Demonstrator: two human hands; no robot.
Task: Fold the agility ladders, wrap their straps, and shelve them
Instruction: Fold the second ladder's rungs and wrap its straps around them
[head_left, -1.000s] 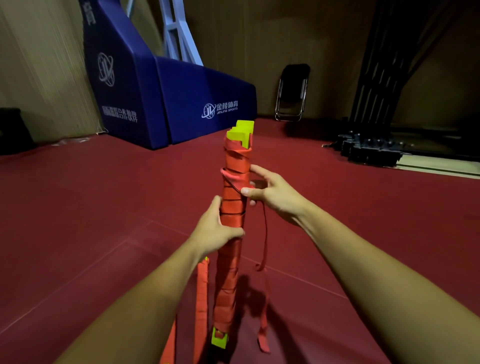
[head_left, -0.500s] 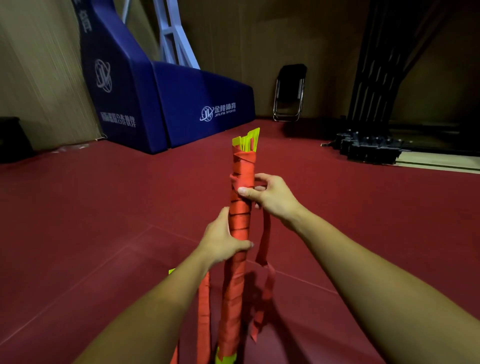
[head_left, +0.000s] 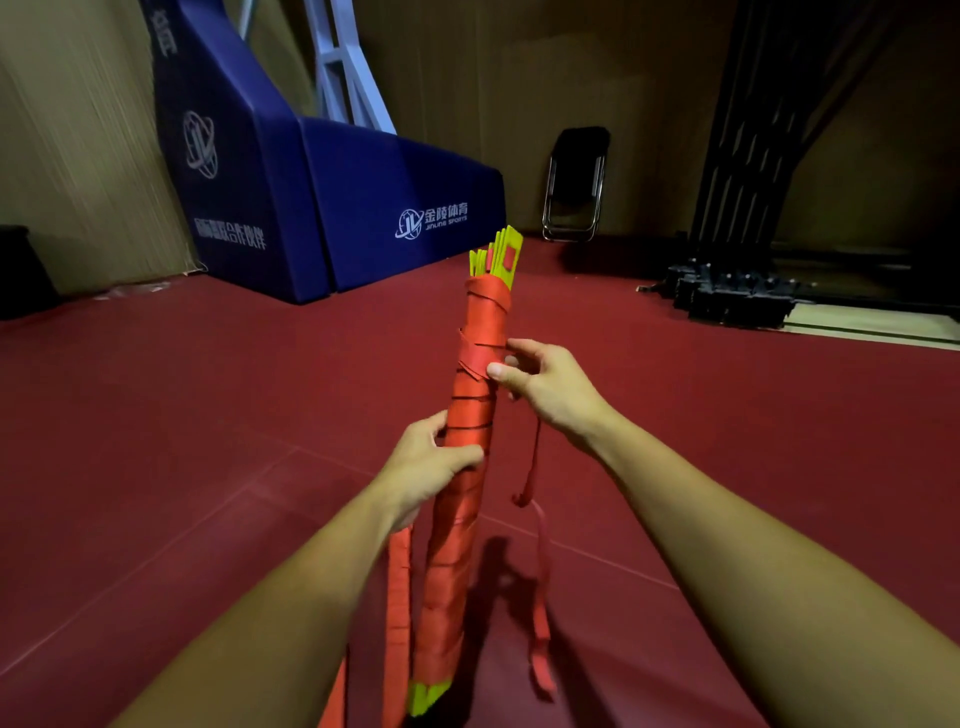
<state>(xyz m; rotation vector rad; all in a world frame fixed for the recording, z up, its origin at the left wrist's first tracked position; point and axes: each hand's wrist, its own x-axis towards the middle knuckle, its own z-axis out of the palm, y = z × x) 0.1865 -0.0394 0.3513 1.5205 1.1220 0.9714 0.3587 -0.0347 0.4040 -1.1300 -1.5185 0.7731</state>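
Note:
A folded agility ladder stands nearly upright in front of me, its yellow rungs bundled and wound round with red strap. Yellow rung ends stick out at the top and at the bottom. My left hand grips the bundle at its middle. My right hand pinches the strap against the bundle's upper part. A loose red strap end hangs down from under my right hand. Another red strap dangles below my left hand.
The floor is dark red. A blue padded basketball stand base sits at the back left. A folded black chair leans on the rear wall. Black metal equipment stands at the back right.
The bundle has tilted slightly with its top to the right. My right hand has moved the strap round the upper part, and the loose end now hangs shorter.

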